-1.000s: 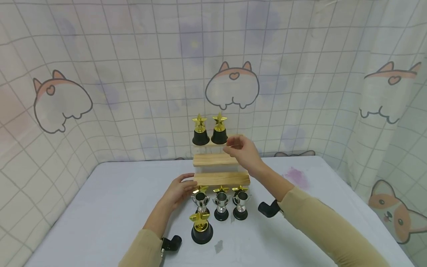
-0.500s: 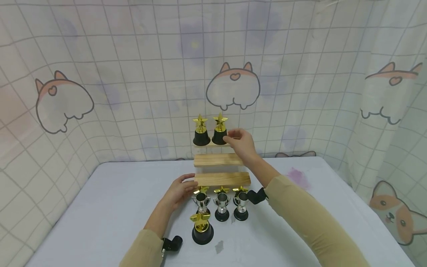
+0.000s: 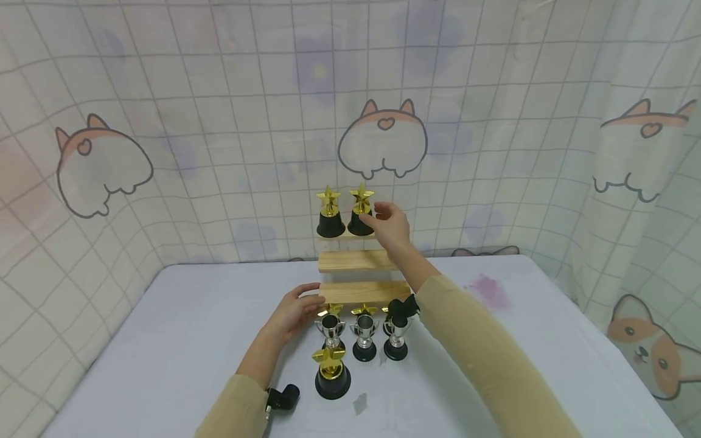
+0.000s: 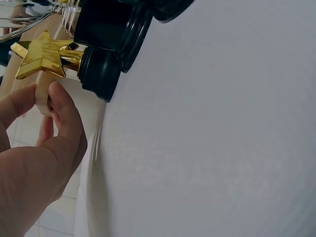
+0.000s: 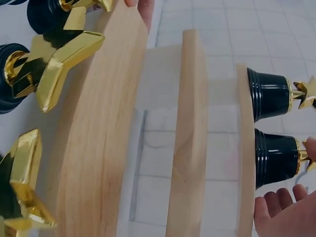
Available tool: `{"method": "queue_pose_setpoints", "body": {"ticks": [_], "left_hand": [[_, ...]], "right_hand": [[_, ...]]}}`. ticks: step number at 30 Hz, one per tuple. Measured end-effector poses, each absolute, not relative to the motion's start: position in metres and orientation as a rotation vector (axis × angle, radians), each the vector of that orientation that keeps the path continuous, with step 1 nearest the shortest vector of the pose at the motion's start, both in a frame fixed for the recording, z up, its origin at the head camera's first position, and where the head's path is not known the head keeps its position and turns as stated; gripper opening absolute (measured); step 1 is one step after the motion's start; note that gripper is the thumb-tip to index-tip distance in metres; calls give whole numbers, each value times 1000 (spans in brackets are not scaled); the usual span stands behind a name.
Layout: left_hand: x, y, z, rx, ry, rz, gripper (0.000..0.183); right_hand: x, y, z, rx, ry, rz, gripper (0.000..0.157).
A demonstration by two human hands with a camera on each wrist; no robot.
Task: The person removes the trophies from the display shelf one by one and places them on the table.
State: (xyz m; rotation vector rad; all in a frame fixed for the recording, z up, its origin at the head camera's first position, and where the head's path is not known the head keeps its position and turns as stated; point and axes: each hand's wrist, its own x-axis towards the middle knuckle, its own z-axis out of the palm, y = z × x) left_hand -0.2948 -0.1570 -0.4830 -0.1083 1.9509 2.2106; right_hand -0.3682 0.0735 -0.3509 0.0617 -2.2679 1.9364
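Observation:
Two star trophies with gold stars and black bases stand on the top tier of a stepped wooden display stand: the left trophy [image 3: 330, 224] and the right trophy [image 3: 359, 227]. My right hand [image 3: 392, 227] is at the right trophy's right side. Its thumb overlaps the trophy near the stem, while the loosely bent fingers [image 5: 284, 198] lie beside the black base with a small gap. With thumb and fingers, my left hand [image 3: 292, 311] pinches the left end of the stand's lowest wooden step [image 3: 364, 292]; in the left wrist view a gold star [image 4: 42, 58] sits just above those fingertips.
Three silver cup trophies, such as the middle cup [image 3: 364, 334], stand before the stand, with star trophies behind them. Another star trophy [image 3: 332, 381] is nearest on the white table [image 3: 164, 365]. The middle step [image 3: 356, 261] lies under the right forearm's reach. A patterned curtain [image 3: 246, 152] hangs behind.
My right hand has moved up and slightly inward along the right trophy, its thumb now overlapping the trophy's upper part. The forearm swung left. My left hand and the trophies stayed put.

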Motion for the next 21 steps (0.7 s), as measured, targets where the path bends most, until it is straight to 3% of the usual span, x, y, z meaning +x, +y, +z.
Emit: {"method": "queue_pose_setpoints", "body": {"ticks": [21], "left_hand": [[-293,-156,-482,-98,1938,2212,53]], "right_hand": [[-376,55,-354,17,-2281,1806,51]]}}
